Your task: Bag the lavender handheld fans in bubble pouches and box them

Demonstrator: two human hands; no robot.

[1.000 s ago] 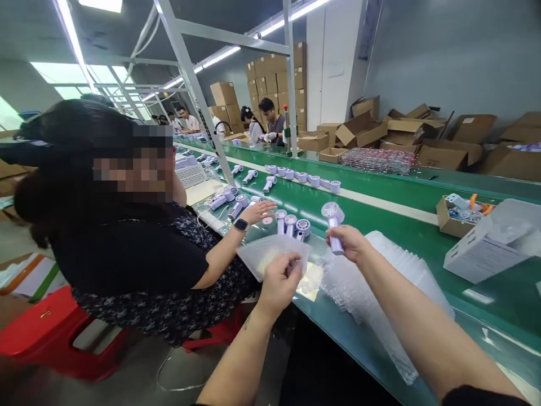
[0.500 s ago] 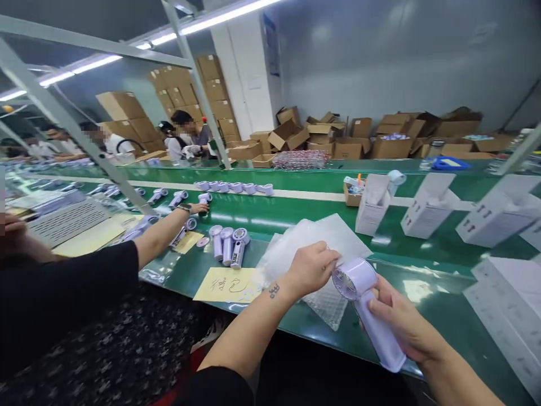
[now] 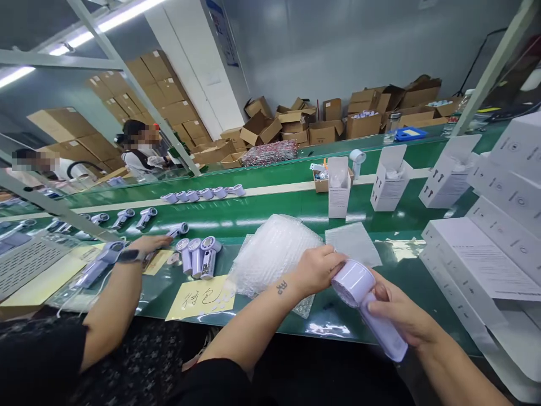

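Note:
My right hand [image 3: 399, 316] grips the handle of a lilac hand-held fan [image 3: 366, 301], whose round head points left. My left hand [image 3: 315, 269] is closed right at the fan's head and pinches a clear bubble bag [image 3: 305, 307] that hangs below the wrist. Both hands hover over the near edge of the green conveyor belt [image 3: 296, 208]. Just behind my left hand lies a heap of bubble bags [image 3: 270, 251], with one flat bag [image 3: 353, 242] beside it.
A co-worker's arm [image 3: 112, 299] with a watch reaches in from the left near three lilac fans [image 3: 196, 256] and a yellow note [image 3: 200, 296]. White cartons [image 3: 486, 259] are stacked at right. Open white boxes [image 3: 338, 189] stand on the belt. Cardboard boxes [image 3: 329, 124] fill the back.
My head has turned right, away from the co-worker. My right hand brought the fan down from above the belt to my left hand, and the fan's head now meets the bubble bag.

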